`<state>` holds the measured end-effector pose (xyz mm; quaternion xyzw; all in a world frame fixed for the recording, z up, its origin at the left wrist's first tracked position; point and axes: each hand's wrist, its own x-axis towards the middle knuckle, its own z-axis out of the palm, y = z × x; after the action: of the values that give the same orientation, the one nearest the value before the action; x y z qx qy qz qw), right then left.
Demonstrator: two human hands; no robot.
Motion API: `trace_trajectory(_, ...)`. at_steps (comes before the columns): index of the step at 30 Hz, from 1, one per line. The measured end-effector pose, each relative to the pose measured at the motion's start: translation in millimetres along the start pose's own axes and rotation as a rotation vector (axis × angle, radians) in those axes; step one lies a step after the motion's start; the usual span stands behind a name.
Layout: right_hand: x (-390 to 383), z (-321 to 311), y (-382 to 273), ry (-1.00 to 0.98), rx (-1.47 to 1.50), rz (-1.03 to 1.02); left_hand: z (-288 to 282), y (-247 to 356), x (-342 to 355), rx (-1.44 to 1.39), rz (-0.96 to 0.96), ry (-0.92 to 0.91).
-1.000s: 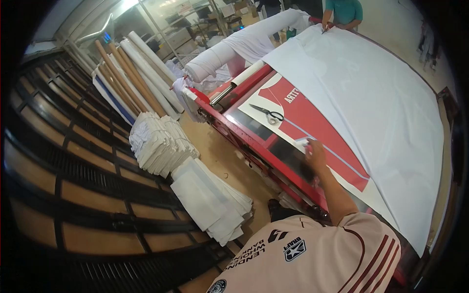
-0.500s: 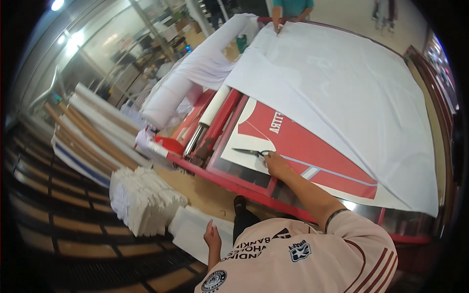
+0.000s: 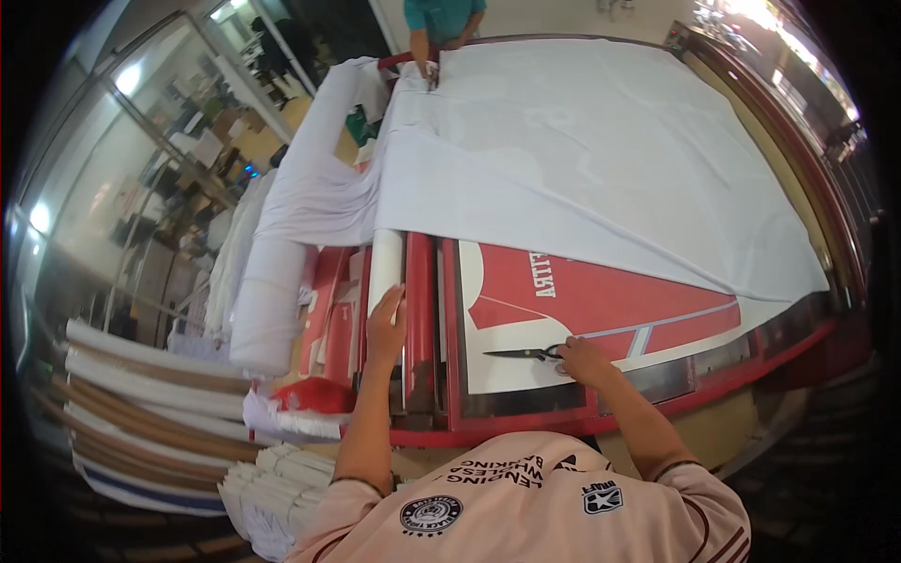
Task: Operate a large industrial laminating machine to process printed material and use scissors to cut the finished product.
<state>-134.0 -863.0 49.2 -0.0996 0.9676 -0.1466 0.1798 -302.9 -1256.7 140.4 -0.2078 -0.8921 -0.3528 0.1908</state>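
My right hand [image 3: 584, 360] rests on the handles of black scissors [image 3: 526, 354], which lie on a white sheet printed with a red shirt pattern [image 3: 601, 298]. My left hand [image 3: 386, 326] grips the end of a white paper roll [image 3: 384, 265] beside a red bar [image 3: 419, 310] of the long table. A large white fabric sheet [image 3: 601, 159] covers most of the table beyond the printed sheet.
A person in a teal top [image 3: 441, 23] stands at the table's far end, hands on the fabric. White fabric rolls [image 3: 267, 300] and cardboard tubes [image 3: 141, 394] lie to the left. Stacked white folded cloth [image 3: 267, 488] sits on the floor. The table's red rim [image 3: 788, 141] runs along the right.
The view has swung from the floor and racks up onto the table. My left hand rose from my side onto the paper roll. My right hand stays at the scissors.
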Motion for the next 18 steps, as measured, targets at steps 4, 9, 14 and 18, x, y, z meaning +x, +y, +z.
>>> trace_trajectory(4,-38,24,-8,0.196,0.075,0.106,86,-33,138,-0.082,0.129,-0.082)
trace_trajectory(9,-90,44,-41,0.445,0.346,0.436,235,-77,298,0.085,0.417,-0.302)
trace_trajectory(14,-93,56,-63,0.442,0.292,0.633,353,-142,412,0.593,0.432,-0.527)
trace_trajectory(18,-85,67,-66,0.42,0.326,0.78,388,-186,458,0.792,0.375,-0.56)
